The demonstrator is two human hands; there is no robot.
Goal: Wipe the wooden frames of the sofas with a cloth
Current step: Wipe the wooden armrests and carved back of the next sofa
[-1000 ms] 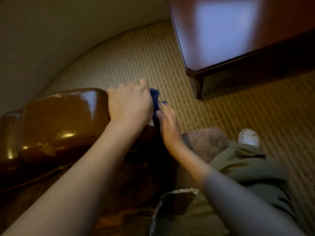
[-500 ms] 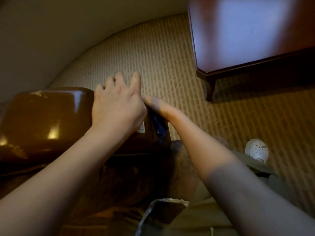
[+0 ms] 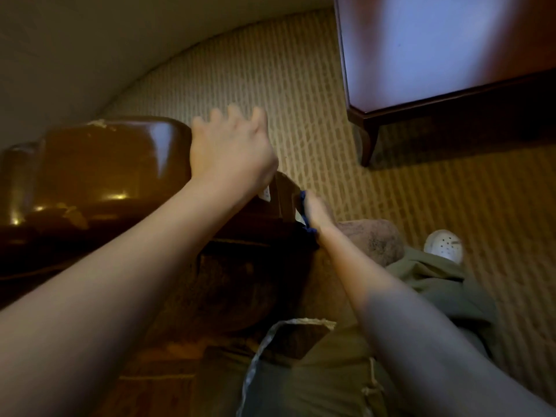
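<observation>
I read the left hand (image 3: 231, 149) as a brace on the wooden arm (image 3: 114, 164), fingers loosely spread, holding nothing. Right hand (image 3: 316, 210) presses the blue cloth (image 3: 304, 206) on the arm's front face; its grip I can't tell.

Bare forearms, olive-green trousers (image 3: 436, 284), a white perforated shoe (image 3: 444, 245).

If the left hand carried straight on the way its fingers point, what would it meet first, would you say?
Probably nothing close: the left hand rests on the wooden sofa arm, fingers pointing past its end. Beyond lies only carpet, though depth is unclear.
</observation>
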